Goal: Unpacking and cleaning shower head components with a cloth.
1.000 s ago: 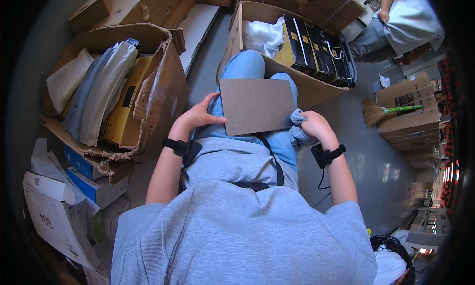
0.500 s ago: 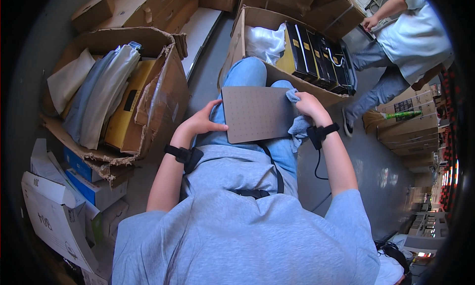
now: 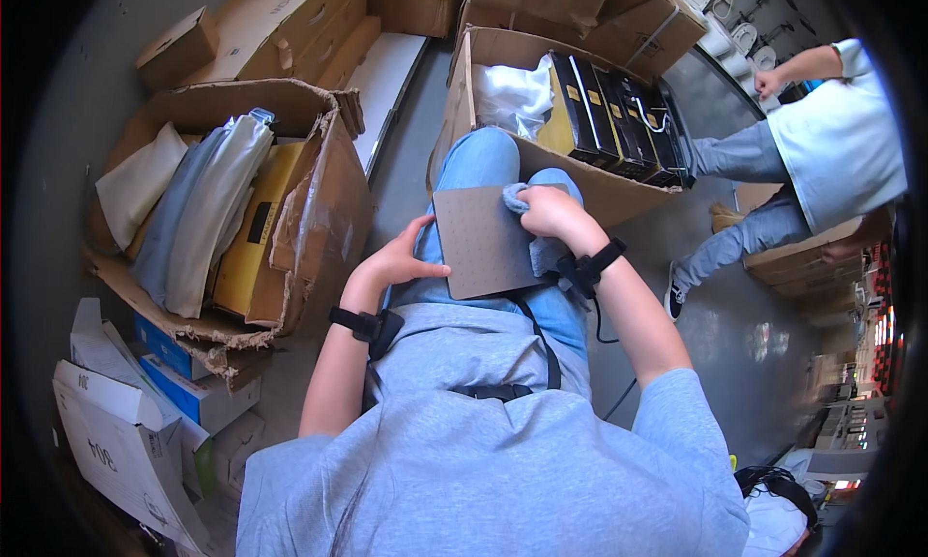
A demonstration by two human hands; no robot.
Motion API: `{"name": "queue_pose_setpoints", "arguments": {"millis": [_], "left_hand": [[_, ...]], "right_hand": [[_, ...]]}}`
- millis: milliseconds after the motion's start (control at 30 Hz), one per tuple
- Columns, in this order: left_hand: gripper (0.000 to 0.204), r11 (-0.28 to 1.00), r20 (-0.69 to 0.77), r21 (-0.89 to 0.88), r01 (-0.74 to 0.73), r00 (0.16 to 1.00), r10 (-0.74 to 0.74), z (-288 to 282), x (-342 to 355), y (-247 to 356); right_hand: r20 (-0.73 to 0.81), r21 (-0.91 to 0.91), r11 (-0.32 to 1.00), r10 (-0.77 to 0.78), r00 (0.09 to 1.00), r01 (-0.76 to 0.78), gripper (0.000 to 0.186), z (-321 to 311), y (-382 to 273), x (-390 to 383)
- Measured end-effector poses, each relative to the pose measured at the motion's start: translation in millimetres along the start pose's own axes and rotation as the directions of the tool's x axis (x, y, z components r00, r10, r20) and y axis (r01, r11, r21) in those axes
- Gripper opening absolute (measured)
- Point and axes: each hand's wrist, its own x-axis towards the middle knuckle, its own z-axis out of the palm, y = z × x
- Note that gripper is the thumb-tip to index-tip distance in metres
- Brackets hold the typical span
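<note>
A flat grey-brown panel [image 3: 476, 243] with rows of small marks rests across my thighs. My left hand [image 3: 398, 260] grips its left edge, thumb on the upper face and fingers at the edge. A blue-grey cloth [image 3: 515, 199] is bunched in my right hand [image 3: 553, 214], which presses it on the panel's upper right part. More of the cloth hangs below that hand, and the hand and forearm cover the panel's right side.
Ahead stands an open carton [image 3: 619, 185] with black-and-yellow boxes and white wrap. To the left, a torn carton [image 3: 324, 219] holds wrapped items, with white boxes [image 3: 111, 451] below it. Another person [image 3: 831, 142] walks at the right. A black cable [image 3: 601, 327] hangs from my right wrist.
My right hand has moved left with the cloth, from the panel's right edge onto its face. My left hand keeps its hold. The other person has shifted a little to the right.
</note>
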Motion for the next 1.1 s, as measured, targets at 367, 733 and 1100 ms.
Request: {"name": "queue_pose_setpoints", "arguments": {"millis": [367,733,1100], "left_hand": [[0.107,0.999,0.005,0.01,0.034,0.999,-0.034,1,-3,3],[0.11,0.999,-0.024,0.039,0.016,1.0,-0.015,2,1,-1],[0.111,0.999,-0.008,0.027,0.038,0.999,-0.038,2,0,3]], "right_hand": [[-0.004,0.077,0.965,-0.252,0.968,0.251,0.039,13,-44,6],[0.06,-0.139,0.923,-0.353,0.934,0.358,0.031,33,-41,-58],[-0.057,-0.068,0.95,-0.307,0.95,0.303,0.025,56,-12,-89]]}}
